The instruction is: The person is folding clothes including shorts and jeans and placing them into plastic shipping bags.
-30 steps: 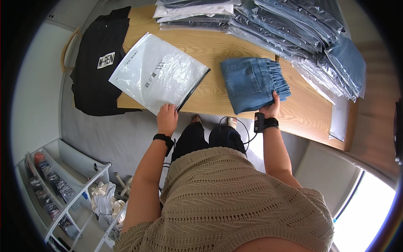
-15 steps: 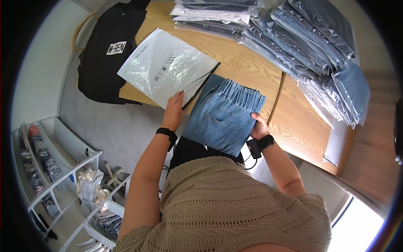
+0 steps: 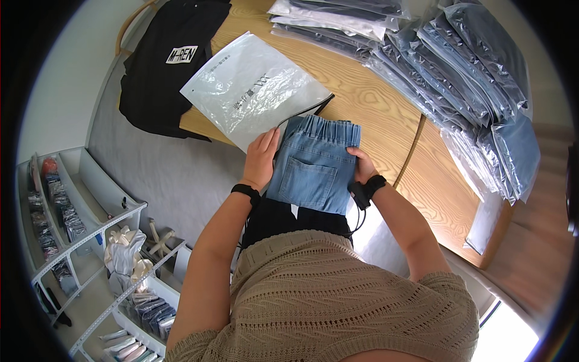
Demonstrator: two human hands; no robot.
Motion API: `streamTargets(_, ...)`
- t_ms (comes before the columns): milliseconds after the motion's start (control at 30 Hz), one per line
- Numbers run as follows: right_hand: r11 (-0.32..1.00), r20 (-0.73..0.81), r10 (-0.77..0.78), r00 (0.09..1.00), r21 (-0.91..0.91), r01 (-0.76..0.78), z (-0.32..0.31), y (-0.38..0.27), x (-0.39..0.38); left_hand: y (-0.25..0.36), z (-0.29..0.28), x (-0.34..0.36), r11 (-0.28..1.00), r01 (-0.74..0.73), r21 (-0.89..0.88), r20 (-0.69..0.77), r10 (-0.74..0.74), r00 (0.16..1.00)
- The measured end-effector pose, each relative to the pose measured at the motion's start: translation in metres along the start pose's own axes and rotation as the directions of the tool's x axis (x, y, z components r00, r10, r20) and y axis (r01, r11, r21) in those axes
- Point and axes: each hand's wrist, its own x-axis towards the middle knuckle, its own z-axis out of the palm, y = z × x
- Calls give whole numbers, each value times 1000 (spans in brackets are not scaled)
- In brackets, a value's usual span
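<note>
A folded pair of blue jeans [image 3: 309, 181] with a gathered elastic waistband and a back pocket hangs upright before me. My right hand [image 3: 363, 166] grips its right side, thumb on the front and the other fingers mostly hidden behind. Just beyond the waistband, a white translucent zip bag [image 3: 256, 84] with dark print lies flat on the table, its dark-edged mouth towards me. The fingers of my left hand [image 3: 262, 158] are closed at the near end of that mouth, pulling its upper lip slightly up. The same hand rests beside the left edge of the jeans.
A black garment [image 3: 163, 75] drapes over the left of the wooden table [image 3: 356, 90]. Stacks of bagged, folded jeans [image 3: 464, 66] fill the far right, with more bagged clothes [image 3: 338, 21] at the back. White shelving [image 3: 90, 241] with packaged items stands at lower left.
The jeans have turned from a tilt to nearly straight, and their waistband sits close to the bag's mouth. My right hand has shifted slightly left and up. My left hand stays at the bag.
</note>
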Motion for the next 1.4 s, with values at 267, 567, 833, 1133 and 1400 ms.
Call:
streamTargets(267, 990, -10, 106, 994, -88, -106, 17, -19, 8, 4, 0, 2, 999, 26, 31, -19, -25, 1000)
streamTargets(567, 1000, -95, 20, 995, 3, -19, 33, -41, 18, -13, -9, -14, 991, -52, 124, 59, 45, 997)
streamTargets(833, 978, -259, -164, 952, 83, 191, 9, -27, 42, -15, -12, -7, 999, 1, 45, 59, -3, 998)
streamTargets(1133, 918, -383, -279, 881, 162, 361, 22, -14, 47, -21, -8, -8, 999, 52, 11, -63, -51, 997)
streamTargets(1400, 904, -420, -289, 860, 177, 390, 43, -9, 40, -20, 0, -13, 882, 470, 41, -103, -464, 880)
